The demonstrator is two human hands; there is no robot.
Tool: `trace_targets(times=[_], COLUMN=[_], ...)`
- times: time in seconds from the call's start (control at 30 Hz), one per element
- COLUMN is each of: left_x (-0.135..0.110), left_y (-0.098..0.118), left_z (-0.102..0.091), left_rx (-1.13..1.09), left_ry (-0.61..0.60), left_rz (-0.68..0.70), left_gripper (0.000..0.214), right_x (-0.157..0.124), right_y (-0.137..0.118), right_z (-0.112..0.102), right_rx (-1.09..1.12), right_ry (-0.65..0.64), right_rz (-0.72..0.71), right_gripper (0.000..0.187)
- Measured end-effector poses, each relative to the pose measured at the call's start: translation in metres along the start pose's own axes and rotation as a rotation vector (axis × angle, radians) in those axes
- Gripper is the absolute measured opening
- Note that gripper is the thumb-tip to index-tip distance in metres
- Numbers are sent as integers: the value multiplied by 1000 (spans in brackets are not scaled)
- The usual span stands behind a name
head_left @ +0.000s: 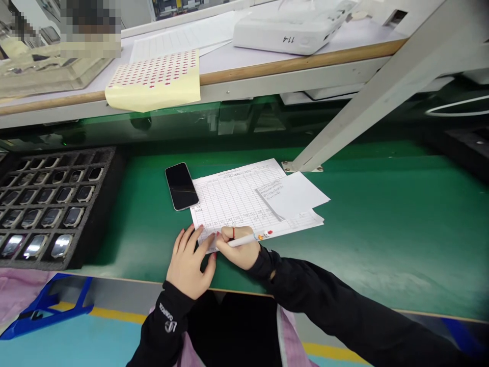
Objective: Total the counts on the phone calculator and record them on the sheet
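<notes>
My right hand (240,248) is closed round a white pen (244,239) with a small coloured figure at its top end. The pen's tip is hidden by the fingers, low on a printed form (233,199) with a grid and handwriting. Spread flat, my left hand (191,262) rests on the form's lower left corner and the green table beside it. A smaller white sheet (300,196) lies over the form's right part. At the form's upper left, a phone (182,186) with a dark screen touches its edge.
A black foam tray (97,204) at the left holds several watch-like parts in its slots. Above the green table (382,229) runs a shelf with a yellow sticker sheet (156,81) and a white device (282,33). A slanted metal post (355,97) stands right of the papers.
</notes>
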State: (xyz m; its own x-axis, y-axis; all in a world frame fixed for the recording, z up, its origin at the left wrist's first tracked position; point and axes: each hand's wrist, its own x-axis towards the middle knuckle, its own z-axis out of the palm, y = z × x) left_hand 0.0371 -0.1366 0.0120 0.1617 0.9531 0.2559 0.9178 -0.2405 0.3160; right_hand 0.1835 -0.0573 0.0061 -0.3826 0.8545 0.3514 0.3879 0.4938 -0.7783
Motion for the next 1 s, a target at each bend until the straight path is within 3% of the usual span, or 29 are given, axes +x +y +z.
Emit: trace_targets(times=[0.3,0.53,1.0], left_x=[0,0,0], left_y=[0,0,0], left_z=[1,0,1], left_rx=[-2,2,-2], left_ry=[2,7,4], left_rz=[-1,0,-1], left_gripper=[41,42,40], right_x=[1,1,0], right_y=[0,-2,1], right_z=[0,-2,-1], right_rx=[-2,38,-2], right_ry=[20,-42,46], right_rz=[7,43,-23], right_gripper=[33,32,33])
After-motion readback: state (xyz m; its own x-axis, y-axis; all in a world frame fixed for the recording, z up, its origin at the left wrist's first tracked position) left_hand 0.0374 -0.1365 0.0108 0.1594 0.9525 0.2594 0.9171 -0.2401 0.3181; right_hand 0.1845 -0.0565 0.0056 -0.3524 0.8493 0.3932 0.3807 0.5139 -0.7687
